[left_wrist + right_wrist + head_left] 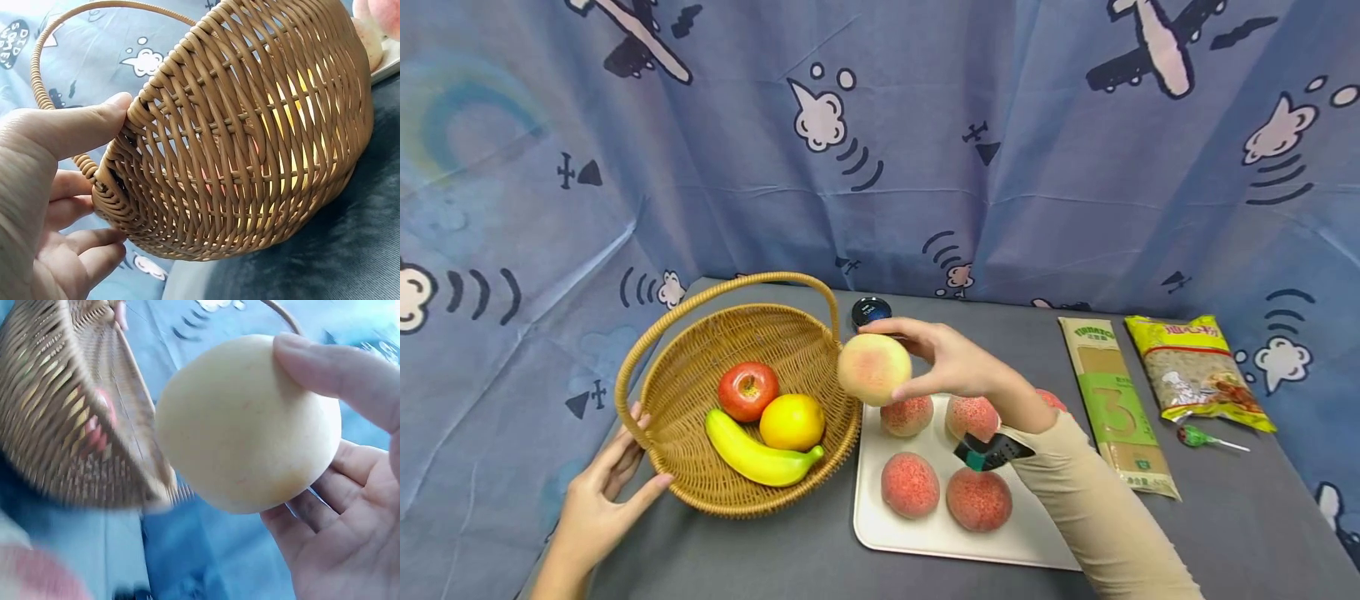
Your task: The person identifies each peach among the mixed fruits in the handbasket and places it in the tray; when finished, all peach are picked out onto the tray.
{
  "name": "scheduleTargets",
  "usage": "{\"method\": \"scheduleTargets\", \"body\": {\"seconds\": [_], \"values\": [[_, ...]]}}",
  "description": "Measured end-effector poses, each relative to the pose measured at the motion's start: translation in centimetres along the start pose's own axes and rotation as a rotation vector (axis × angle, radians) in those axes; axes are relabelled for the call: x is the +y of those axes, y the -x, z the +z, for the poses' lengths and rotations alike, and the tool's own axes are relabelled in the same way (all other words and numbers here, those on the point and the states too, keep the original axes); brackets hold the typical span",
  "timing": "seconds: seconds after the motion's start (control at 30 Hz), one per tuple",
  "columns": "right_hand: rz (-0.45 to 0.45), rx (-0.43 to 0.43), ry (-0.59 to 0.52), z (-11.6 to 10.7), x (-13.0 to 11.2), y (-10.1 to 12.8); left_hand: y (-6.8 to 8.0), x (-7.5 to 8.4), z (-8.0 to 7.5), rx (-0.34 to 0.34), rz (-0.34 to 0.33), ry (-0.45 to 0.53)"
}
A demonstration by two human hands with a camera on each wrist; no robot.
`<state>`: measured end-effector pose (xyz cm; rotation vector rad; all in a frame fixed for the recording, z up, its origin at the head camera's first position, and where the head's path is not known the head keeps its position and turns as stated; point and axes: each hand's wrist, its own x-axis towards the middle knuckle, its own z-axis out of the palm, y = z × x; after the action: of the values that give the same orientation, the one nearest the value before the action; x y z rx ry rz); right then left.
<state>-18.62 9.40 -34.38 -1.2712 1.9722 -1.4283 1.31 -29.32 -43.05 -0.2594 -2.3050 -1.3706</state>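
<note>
A wicker basket (681, 408) with an arched handle holds a red apple (748, 391), a yellow lemon-like fruit (792, 422) and a banana (760, 454). At its left side my left hand (598, 492) holds the rim, with the thumb (94, 128) on the near side and the fingers around the handle's base. Just right of the basket, my right hand (951, 362) grips a pale yellow peach (872, 369) with a pink blush, raised above the table. In the right wrist view the peach (244, 425) sits between thumb and fingers, beside the basket's edge.
Beneath my right arm, a cream tray (887, 537) bears several reddish round fruits (910, 485). A dark round tin (871, 311) stands behind. To the right lie a noodle pack (1116, 408), a yellow-topped bag (1198, 371) and a lollipop (1193, 436). A patterned curtain (910, 150) hangs behind.
</note>
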Motion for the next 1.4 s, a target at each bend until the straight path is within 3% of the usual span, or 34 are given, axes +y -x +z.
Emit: {"method": "scheduleTargets", "body": {"seconds": [0.2, 0.4, 0.5, 0.67, 0.77, 0.93, 1.07, 1.4], "values": [[0.07, 0.155, -0.066, -1.3, 1.6, 8.2, 0.5, 0.4, -0.7, -0.014, -0.094, -0.066], [0.086, 0.276, -0.156, -0.7, 4.1, 15.6, 1.2, 0.5, -1.5, -0.012, -0.178, -0.115], [0.122, 0.364, -0.156, 0.5, 5.0, 19.1, 1.3, 0.5, -1.6, -0.014, -0.175, -0.109], [0.27, 0.499, -0.182, 2.8, 5.8, 23.3, 1.3, 0.6, -1.7, -0.007, -0.147, -0.105], [0.33, 0.532, -0.189, 3.9, 5.9, 24.7, 1.2, 0.6, -1.8, -0.006, -0.143, -0.113], [0.359, 0.509, -0.144, 4.8, 6.0, 25.9, 1.1, 0.5, -1.8, -0.021, -0.118, -0.11], [0.385, 0.472, -0.1, 5.0, 5.8, 26.1, 1.2, 0.4, -1.9, -0.028, -0.114, -0.098], [0.549, 0.405, -0.066, 4.6, 5.7, 25.8, 1.1, 0.7, -1.9, -0.014, -0.122, -0.11]]}}
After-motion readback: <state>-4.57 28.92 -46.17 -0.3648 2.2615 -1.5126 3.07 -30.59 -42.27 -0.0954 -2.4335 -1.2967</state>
